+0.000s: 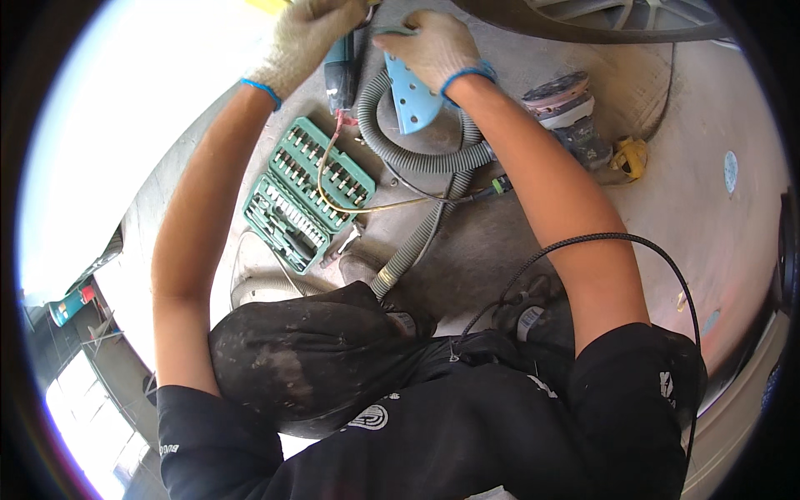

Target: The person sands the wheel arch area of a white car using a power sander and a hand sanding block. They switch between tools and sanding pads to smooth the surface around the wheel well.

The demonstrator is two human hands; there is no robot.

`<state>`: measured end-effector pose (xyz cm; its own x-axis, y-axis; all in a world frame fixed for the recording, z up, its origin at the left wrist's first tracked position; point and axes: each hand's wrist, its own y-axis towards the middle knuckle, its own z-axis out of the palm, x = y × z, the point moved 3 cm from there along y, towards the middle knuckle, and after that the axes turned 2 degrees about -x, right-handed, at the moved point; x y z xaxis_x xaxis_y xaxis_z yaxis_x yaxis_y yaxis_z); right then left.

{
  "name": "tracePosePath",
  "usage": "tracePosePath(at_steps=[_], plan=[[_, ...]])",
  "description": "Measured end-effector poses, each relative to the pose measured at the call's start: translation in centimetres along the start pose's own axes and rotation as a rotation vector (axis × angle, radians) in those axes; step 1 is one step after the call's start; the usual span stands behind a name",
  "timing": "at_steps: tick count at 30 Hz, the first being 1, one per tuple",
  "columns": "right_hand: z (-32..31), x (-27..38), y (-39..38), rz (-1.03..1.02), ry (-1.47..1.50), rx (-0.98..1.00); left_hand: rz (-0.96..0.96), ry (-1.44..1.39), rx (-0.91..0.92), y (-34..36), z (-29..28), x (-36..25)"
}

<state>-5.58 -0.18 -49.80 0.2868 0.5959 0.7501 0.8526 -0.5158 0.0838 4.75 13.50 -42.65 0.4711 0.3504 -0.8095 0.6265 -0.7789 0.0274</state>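
Note:
Both of my hands wear whitish knit gloves with blue cuffs. My right hand (437, 48) pinches a light blue sanding sheet (417, 102) with punched holes, which hangs down below the fingers. To its left, at the upper edge of the view, is my left hand (310, 42). Its fingers are curled and partly cut off, so whatever they hold cannot be made out. Just below that hand, a blue and black power tool (338, 77) rests near the floor. A round-pad sander (571, 117) lies beyond my right forearm.
An opened green socket set case (310, 193) lies on the floor with several bits and sockets. A grey ribbed hose (425, 158) coils beside it. A wheel (617, 25) stands at the top right, and a curved pale panel (708, 208) rises on the right. A black braided cable (617, 237) crosses my right arm.

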Motion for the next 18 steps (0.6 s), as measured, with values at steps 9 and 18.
tracePosePath(at_steps=[9, 18], plan=[[1.9, -3.8, -3.5, 0.203, 0.407, 0.292, -0.311, -0.285, -0.09, -0.4, -1.3, -0.9], [-1.1, -1.3, -3.5, 0.175, 0.548, 0.024, -0.374, -0.244, 0.041, -5.0, 2.4, 3.7]])
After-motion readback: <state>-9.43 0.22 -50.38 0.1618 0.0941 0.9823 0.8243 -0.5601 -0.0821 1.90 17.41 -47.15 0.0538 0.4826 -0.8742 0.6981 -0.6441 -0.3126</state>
